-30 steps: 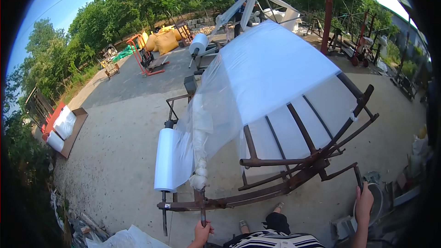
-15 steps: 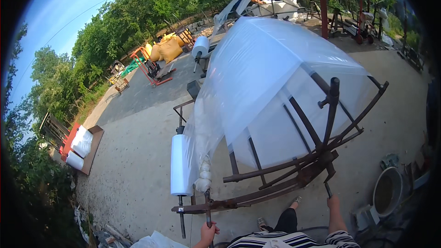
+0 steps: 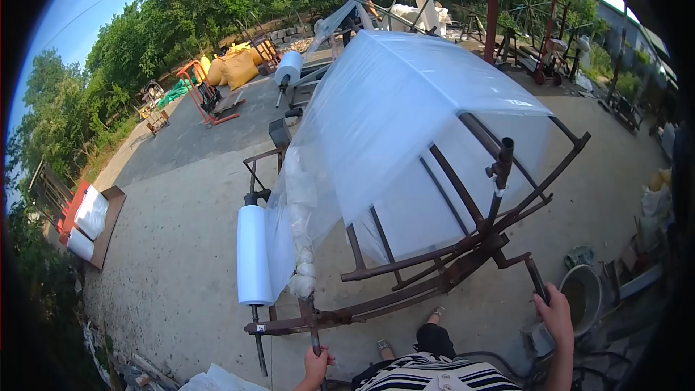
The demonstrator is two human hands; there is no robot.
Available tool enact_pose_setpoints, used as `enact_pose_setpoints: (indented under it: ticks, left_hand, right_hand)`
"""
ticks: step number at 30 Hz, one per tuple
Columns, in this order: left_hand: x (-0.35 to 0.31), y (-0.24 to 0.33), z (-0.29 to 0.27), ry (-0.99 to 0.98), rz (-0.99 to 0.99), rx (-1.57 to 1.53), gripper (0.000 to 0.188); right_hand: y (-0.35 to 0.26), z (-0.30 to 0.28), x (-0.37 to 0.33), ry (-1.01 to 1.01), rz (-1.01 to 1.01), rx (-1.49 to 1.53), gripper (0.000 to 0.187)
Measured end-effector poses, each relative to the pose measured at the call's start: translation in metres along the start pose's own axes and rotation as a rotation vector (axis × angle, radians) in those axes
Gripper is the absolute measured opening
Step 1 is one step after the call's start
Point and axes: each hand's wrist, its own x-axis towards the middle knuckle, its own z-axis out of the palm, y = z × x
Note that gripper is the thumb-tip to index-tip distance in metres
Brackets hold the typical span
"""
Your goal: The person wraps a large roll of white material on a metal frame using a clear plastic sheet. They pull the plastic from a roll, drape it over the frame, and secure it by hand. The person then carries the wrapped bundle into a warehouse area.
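A rusty metal winding frame (image 3: 405, 291) stands before me, with translucent plastic film (image 3: 376, 123) wrapped around its bars. My right hand (image 3: 554, 313) is closed around the handle of a bent crank (image 3: 536, 280) at the frame's near right. Near the lower edge, my left hand (image 3: 318, 363) grips a metal rod (image 3: 314, 326). Bunched film (image 3: 298, 224) is wrapped around the upper part of that rod. Just left of it, a white film roll (image 3: 253, 257) sits on a spindle, its sheet running toward the bunched rod.
Another film roll (image 3: 289, 65) stands farther back, near a second film-covered frame where a person (image 3: 360, 1) is. An orange hand truck (image 3: 206, 94) and yellow sacks (image 3: 239, 69) are at the far left. A metal basin (image 3: 583, 293) sits at my right, and a red cart with white rolls (image 3: 90, 213) at left.
The crank has swung up and to the right with my right hand on it. My left hand stays on the rod. The view has shifted, and a person now shows at the back.
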Motion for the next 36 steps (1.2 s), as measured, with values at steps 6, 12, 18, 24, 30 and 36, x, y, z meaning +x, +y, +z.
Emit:
enact_pose_setpoints:
  ticks: [6,12,18,24,30,36]
  left_hand:
    - [-0.002,0.001,-0.002,0.024,-0.001,0.019,0.011]
    - [0.003,0.0,-0.008,0.038,0.007,0.107,0.011]
    - [0.0,0.001,-0.013,0.04,-0.002,0.084,0.011]
    - [0.0,0.001,-0.008,0.006,-0.013,0.018,0.01]
    - [-0.002,0.006,-0.006,0.023,-0.027,0.077,0.011]
    - [0.003,-0.008,-0.004,0.053,0.019,0.084,0.011]
  right_hand:
    - [0.141,-0.036,0.112,0.553,-0.028,-0.587,0.024]
    - [0.309,0.083,0.196,0.435,0.257,-0.683,0.04]
    - [0.289,0.259,0.128,-0.082,0.292,-0.401,0.027]
    - [0.149,0.252,0.024,-0.799,0.257,0.392,0.027]
    - [0.025,0.052,0.0,-0.66,0.243,0.546,0.024]
    - [0.087,-0.03,0.073,0.588,-0.297,-0.579,0.02]
